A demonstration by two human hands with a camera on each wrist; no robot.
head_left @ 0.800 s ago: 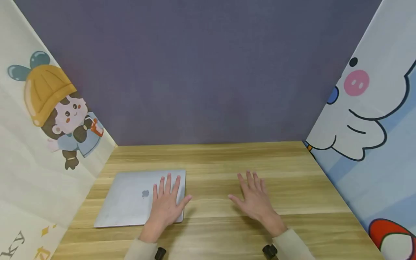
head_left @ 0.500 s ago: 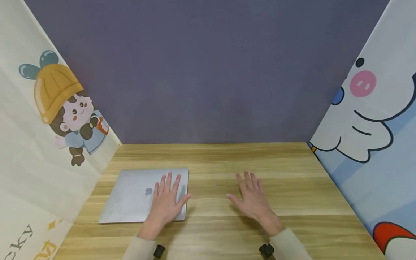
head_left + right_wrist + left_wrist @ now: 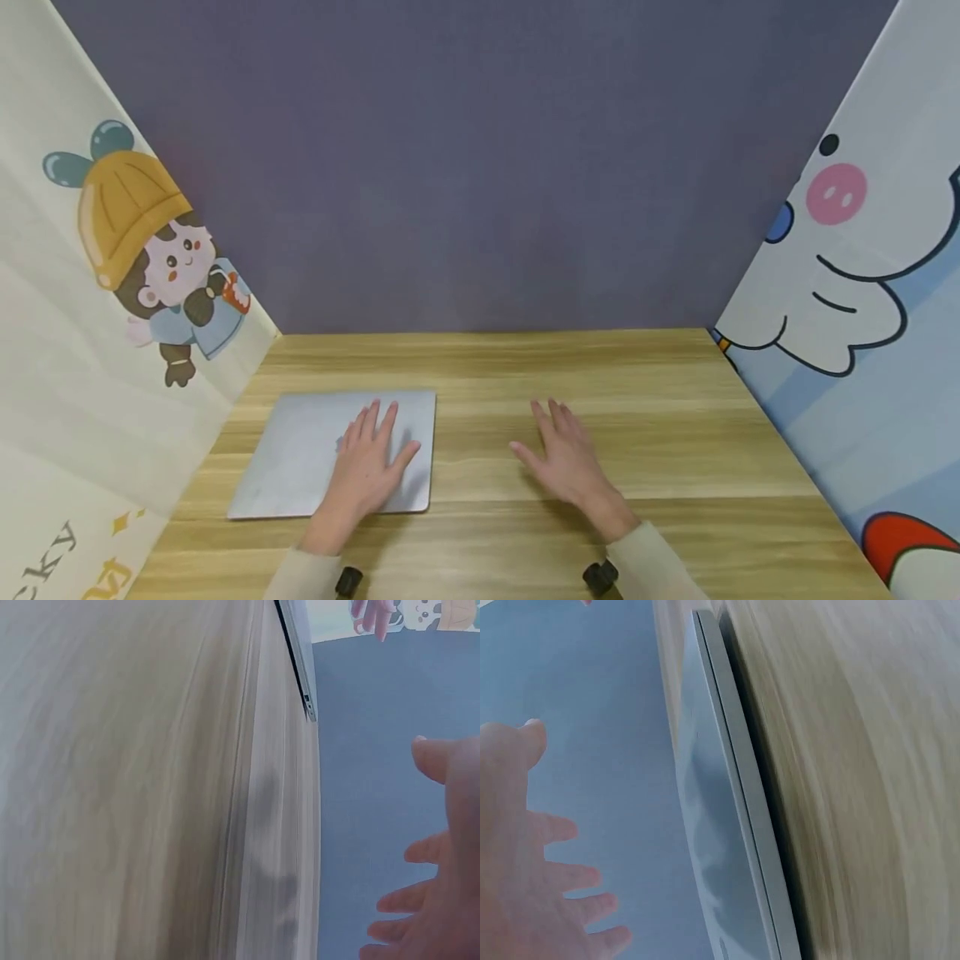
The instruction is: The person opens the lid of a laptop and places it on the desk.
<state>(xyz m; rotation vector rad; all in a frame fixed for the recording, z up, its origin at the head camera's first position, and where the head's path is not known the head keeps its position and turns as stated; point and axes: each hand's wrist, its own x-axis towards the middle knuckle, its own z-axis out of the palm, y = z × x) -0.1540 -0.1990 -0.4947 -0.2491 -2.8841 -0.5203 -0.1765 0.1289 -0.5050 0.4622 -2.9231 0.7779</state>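
Note:
A closed silver laptop [image 3: 296, 467] lies flat on the left part of the wooden table, its logo mostly covered by my left hand [image 3: 365, 471]. That hand hovers over the lid with fingers spread; in the left wrist view a gap shows between the hand [image 3: 532, 855] and the laptop [image 3: 727, 795], whose lid is down. To the right of the laptop, my right hand [image 3: 566, 458] is held above bare wood, fingers extended and thumb apart. The right wrist view shows this hand [image 3: 427, 885] off the surface, holding nothing, with a laptop corner [image 3: 306, 675] farther off.
The wooden table [image 3: 495, 550] meets a dark grey-blue panel [image 3: 480, 167] at its back edge. Printed cartoon walls stand at the left [image 3: 45, 333] and the right [image 3: 892, 417]. Dark wrist devices [image 3: 600, 577] sit at the cuffs.
Both hands have shifted slightly left, and the left one now covers more of the laptop's logo. The laptop stays in place on the table; the head view has moved a little.

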